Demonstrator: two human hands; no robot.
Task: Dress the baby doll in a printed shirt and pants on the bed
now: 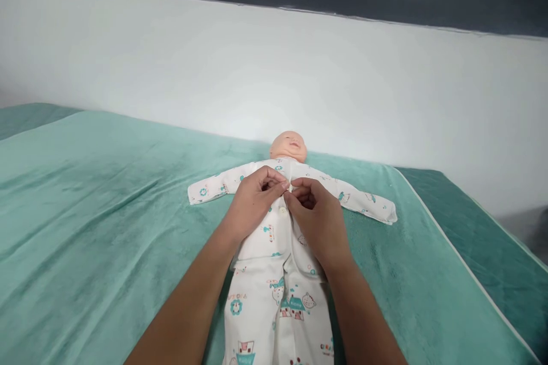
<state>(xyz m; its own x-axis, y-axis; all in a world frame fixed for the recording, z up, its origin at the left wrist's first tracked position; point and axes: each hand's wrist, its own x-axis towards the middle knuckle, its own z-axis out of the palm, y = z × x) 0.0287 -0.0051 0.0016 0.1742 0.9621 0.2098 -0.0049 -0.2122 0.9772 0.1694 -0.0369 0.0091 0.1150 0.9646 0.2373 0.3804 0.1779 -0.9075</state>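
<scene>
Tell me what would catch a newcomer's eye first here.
Most striking is the doll lying face up mid-picture in a white printed outfit, sleeves spread wide. Over its chest, the left hand and right hand meet, fingertips pinching the front opening. Around it spreads a green blanket, with a white wall behind.

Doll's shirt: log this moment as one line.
left hand: pinching shirt front | right hand: pinching shirt front | doll: on its back, on green blanket
</scene>
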